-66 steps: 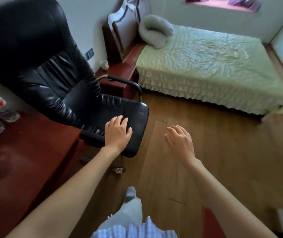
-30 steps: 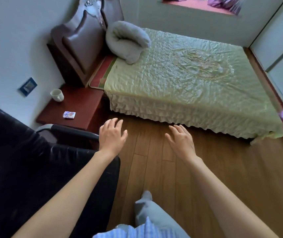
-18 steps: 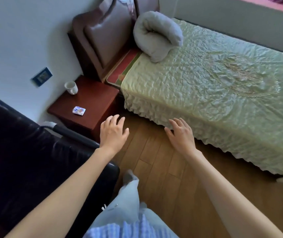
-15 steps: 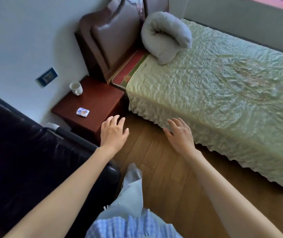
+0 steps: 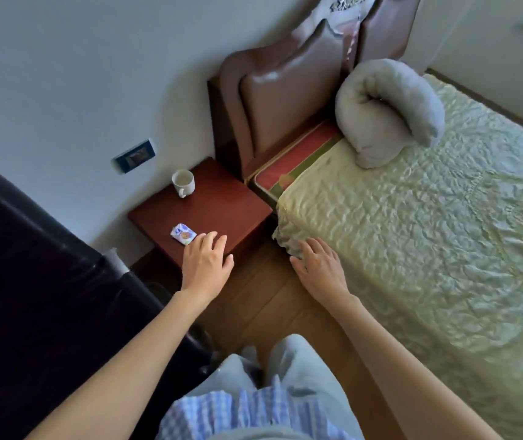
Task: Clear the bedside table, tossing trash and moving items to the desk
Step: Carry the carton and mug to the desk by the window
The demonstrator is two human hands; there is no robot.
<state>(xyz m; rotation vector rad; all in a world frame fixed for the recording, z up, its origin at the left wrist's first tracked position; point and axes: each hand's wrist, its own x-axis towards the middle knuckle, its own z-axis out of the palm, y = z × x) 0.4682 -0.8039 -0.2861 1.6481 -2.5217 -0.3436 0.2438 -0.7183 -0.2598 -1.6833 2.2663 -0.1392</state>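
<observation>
A small reddish-brown bedside table (image 5: 219, 206) stands between the wall and the bed. On it sit a white mug (image 5: 184, 182) near the back corner and a small white-and-blue packet (image 5: 183, 235) near the front edge. My left hand (image 5: 207, 260) hovers over the table's front corner, fingers apart and empty, its fingertips just right of the packet. My right hand (image 5: 318, 265) is open and empty above the floor at the bed's corner.
A black leather office chair (image 5: 38, 281) fills the left side, its armrest close to the table. The bed (image 5: 428, 233) with a green quilted cover and a rolled grey pillow (image 5: 387, 109) lies to the right. Wooden floor runs between them.
I have walked from the desk past the chair up to the bedside table. Both hands stayed open, and my left hand now reaches over the table's front edge beside the packet.
</observation>
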